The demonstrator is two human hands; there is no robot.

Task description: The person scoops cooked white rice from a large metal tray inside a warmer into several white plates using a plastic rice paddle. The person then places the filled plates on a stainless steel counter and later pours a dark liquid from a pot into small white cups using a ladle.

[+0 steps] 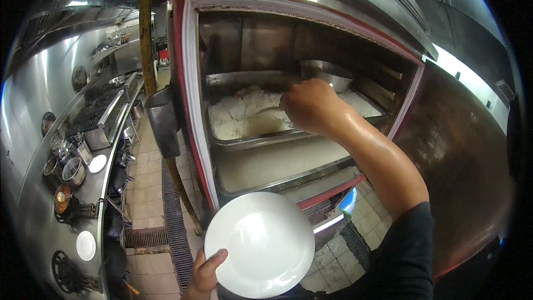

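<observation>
My left hand (206,273) grips a white round plate (260,246) at its lower left rim, with the thumb on top. The plate holds nothing. My right hand (312,104) reaches into an open steel steamer cabinet (266,33), its fingers curled around a serving utensil (268,109). Only a thin curved part of that utensil shows, over cooked white rice (237,112). The rice lies in a deep metal pan (245,143). Behind my right hand, a metal bowl (327,76) rests at the back of this pan. One level lower sits another pan (279,164) with a pale, even surface.
The cabinet's door (449,154) stands open at the right. On the left run a yellow pole (146,29), a dark metal holder (163,123) and a steel counter (89,200) with burners, pots and white plates. Floor grates (177,221) cross the tiles.
</observation>
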